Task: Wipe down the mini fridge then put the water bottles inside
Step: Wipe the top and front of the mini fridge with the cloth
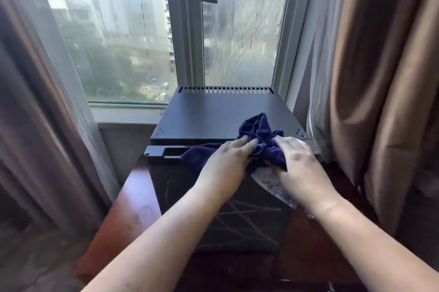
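Black metal mini fridge (213, 116) stands on a reddish wooden surface (133, 196), its back to the window (118, 42). Door looks shut.

Dark blue cloth (259, 130) is bunched on the front edge of the fridge top, one end trailing left over the door's top rim. Left hand (225, 158) presses on it with fingers laid flat. Right hand (301, 163) has fingers and thumb closed round the bunch.

A clear plastic water bottle (270, 185) shows under the right hand, against the door's upper right. Cannot tell what carries it.

Progress, as I judge it: wiping is under way at the top's front edge. The door face carries pale streaks, so it looks undone. No bottle is inside.

Room to move: brown curtain (368, 78) hangs close to the fridge's right side, so it is tight there. The left side has open surface, and the top is bare back to the vent slots.
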### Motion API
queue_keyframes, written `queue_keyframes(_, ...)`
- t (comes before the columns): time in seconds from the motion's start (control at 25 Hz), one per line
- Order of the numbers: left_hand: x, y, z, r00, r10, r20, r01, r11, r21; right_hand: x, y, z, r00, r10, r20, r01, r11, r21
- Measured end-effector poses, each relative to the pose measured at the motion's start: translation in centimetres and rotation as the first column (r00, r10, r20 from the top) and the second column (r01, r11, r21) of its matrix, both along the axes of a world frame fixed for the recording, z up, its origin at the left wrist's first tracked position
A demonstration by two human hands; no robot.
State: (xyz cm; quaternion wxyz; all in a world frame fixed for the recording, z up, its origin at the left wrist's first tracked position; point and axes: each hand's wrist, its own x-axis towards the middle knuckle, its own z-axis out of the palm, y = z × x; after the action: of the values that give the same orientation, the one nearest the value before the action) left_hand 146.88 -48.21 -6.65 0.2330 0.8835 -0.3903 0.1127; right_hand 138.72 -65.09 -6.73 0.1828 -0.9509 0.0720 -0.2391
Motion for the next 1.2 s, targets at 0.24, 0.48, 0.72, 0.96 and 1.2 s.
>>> queue_keyframes(0.24, -5.0, 2.8, -5.2, 0.997, -0.016, 0.071, 0.042, 0.927, -0.372, -5.1, 3.2, -3.4, 0.988, 0.051, 0.146, -0.064, 0.994, 0.084)
queue_keyframes(0.48, -13.0, 2.4, -13.9, 0.95, -0.077, -0.302, -0.145, 0.75, -0.645, -10.9, 4.9, -12.0, 0.974, 0.041, 0.223, -0.106, 0.952, 0.287)
queue_keyframes(0.72, -14.2, -2.2, -17.4, 0.533, -0.099, -0.84, -0.653, 0.583, -0.483, -11.2, 3.7, -16.5, 0.991, -0.091, -0.099, 0.118, 0.239, 0.964)
queue_keyframes(0.96, -13.1, -6.6, -15.9, 0.301, -0.514, -0.803, -0.892, 0.146, -0.428, -9.9, 0.6, -15.5, 0.999, -0.053, -0.005, -0.018, -0.415, 0.91)
queue_keyframes(1.2, -11.4, -6.3, -16.6, 0.159, -0.587, -0.794, -0.971, 0.053, -0.233, -8.5, 1.7, -15.4, 0.996, -0.083, -0.026, -0.024, -0.547, 0.837)
